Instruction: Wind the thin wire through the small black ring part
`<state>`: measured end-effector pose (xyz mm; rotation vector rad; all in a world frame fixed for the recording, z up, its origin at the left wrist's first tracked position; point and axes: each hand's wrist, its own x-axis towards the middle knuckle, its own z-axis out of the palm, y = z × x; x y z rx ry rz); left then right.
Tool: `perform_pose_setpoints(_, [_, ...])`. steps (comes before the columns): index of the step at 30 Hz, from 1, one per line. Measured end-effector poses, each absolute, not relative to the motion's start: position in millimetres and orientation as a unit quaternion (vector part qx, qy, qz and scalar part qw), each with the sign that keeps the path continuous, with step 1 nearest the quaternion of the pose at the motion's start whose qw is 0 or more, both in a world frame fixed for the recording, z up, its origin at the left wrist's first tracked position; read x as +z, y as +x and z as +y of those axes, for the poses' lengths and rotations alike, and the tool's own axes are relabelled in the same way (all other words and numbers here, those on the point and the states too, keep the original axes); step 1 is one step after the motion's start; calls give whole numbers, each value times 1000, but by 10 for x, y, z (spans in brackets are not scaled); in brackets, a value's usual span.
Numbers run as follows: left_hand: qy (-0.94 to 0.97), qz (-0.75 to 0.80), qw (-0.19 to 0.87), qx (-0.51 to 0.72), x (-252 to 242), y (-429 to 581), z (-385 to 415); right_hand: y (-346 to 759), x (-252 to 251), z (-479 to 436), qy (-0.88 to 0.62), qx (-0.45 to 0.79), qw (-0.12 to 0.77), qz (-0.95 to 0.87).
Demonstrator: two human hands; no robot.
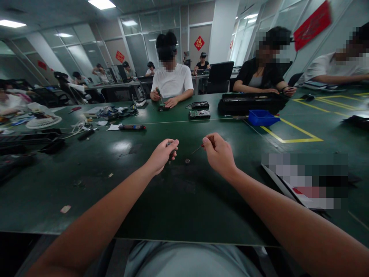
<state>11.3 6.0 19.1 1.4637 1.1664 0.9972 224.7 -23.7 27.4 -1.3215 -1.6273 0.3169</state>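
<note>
My right hand (218, 153) is closed around a thin screwdriver (197, 150), its slim shaft pointing left and down and a bit of red showing at the fingers. Below the tip, a small round metal part (187, 161) lies on the green table (173, 207). To the left, my left hand (163, 154) is closed, thumb against curled fingers, on a small dark, partly shiny thing (171, 145). The fingers cover most of it, so its kind cannot be made out. The two hands are apart, both just above the tabletop.
Across the table a person in white (173, 82) works with a tool. Between us lie circuit-board devices (200, 114), a dark cylindrical tool (132, 127) and a blue bin (263, 118). Cables (115, 112) are heaped at left. A blurred-out flat item (305, 182) lies right of my forearm.
</note>
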Motion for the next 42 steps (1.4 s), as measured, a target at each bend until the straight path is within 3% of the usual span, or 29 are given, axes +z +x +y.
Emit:
perform_pose_setpoints(9, [837,480,223,139,264,211,61,2247,286,-230,-535,108,505,-669])
perform_pose_setpoints(17, [871,456,176,50,94,319,161,2249,300,-237,-534,106,495,-677])
perform_pose_setpoints(24, [822,465,281,172,147,144,228,2245,280,-234,-531,109,493,-681])
perform_pose_setpoints(33, [540,477,540,436,322,-597,332,2244,267,-231,-532,127,478,-688])
perform_pose_setpoints(37, [396,487,549,552,435,-1056,292,2245,251,-218,-530,130,482,-685])
perform_pose_setpoints(42, [263,539,474,645,583,-1691,182,2232,256,-220,-537,123,477,-685])
